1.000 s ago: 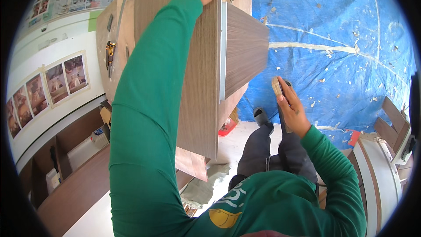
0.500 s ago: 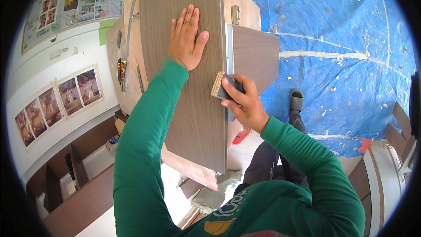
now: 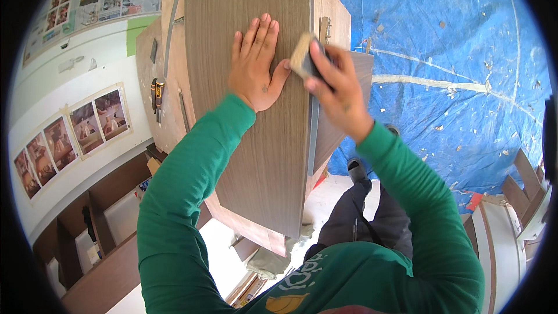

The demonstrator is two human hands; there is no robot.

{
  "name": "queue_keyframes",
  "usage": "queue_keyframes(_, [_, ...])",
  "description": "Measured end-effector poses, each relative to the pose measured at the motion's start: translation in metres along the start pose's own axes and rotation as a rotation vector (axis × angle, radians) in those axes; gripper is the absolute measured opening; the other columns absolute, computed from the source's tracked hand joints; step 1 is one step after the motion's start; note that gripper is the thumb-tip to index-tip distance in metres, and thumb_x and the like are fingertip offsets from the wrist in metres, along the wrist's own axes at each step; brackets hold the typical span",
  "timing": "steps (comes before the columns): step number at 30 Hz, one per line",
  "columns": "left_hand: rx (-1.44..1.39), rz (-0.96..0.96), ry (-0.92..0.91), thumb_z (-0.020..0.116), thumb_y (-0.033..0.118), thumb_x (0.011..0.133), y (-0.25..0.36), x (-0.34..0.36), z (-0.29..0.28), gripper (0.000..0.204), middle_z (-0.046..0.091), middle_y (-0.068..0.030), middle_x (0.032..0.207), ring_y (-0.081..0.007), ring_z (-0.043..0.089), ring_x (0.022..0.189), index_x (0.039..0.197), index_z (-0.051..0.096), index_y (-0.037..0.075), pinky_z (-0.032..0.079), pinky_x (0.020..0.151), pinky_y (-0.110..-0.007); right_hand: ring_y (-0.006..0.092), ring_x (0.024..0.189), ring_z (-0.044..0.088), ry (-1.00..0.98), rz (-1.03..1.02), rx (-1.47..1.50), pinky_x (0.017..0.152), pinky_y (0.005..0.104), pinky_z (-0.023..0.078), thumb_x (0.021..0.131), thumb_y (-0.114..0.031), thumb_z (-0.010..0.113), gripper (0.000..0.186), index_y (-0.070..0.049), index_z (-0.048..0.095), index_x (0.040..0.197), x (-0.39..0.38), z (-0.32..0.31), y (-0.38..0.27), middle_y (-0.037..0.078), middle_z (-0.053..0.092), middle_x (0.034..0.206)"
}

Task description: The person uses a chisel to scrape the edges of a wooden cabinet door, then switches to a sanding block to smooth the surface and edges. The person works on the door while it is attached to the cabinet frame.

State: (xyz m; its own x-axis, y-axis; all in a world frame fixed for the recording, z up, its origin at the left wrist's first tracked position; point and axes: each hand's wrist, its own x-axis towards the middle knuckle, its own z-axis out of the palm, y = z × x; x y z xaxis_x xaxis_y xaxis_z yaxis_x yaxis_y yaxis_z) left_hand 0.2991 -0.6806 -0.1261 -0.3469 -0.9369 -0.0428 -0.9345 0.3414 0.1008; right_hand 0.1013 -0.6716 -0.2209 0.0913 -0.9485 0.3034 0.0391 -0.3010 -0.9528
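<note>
A wood-grain panel point(image 3: 250, 168) lies in front of me, a grey-brown board with a pale strip along part of its right edge. My left hand point(image 3: 256, 64) rests flat on it, palm down with the fingers stretched out. Wrapped in the fingers of my right hand point(image 3: 343, 93) is a sanding block point(image 3: 302, 55), layered pale wood on one side with a dark face. It is at the panel's right edge, near my left thumb, and motion blurs it; whether it touches the edge I cannot tell.
Under the panel is a plywood worktop point(image 3: 165, 75) holding a yellow-and-black tool point(image 3: 157, 93). Blue sheeting point(image 3: 430, 122) with tape and scraps covers the floor to the right. Photo prints point(image 3: 96, 122) hang on the left wall, above open brown drawers point(image 3: 110, 267). Boards point(image 3: 514, 197) stand at right.
My right hand has carried the sanding block farther away along the panel's right edge. My left hand stays flat on the panel. The view has shifted a little, and my feet have moved.
</note>
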Motion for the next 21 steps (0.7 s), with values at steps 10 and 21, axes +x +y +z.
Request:
queue_keyframes(10, [0.004,0.011,-0.038,0.047,0.043,0.104,0.002,0.005,0.002,0.076,0.025,-0.0183,0.171,-0.0363,0.02,0.16,0.164,0.027,0.001,0.008,0.128,-0.058,0.0381,0.118,0.058,0.068,0.102,0.034,0.102,0.0458,0.05,0.094,-0.017,0.075,0.054,-0.017,0.063,0.146,0.074,-0.012,0.009,0.023,0.057,0.131])
queue_keyframes(21, [-0.007,0.008,-0.026,0.046,0.042,0.105,0.004,0.009,0.001,0.075,0.026,-0.018,0.171,-0.0358,0.02,0.16,0.164,0.027,0.001,0.008,0.128,-0.058,0.0389,0.114,0.059,0.108,-0.012,-0.164,0.098,0.0466,0.051,0.093,-0.019,0.077,0.054,-0.019,0.064,0.145,0.137,-0.018,0.026,0.023,0.06,0.125])
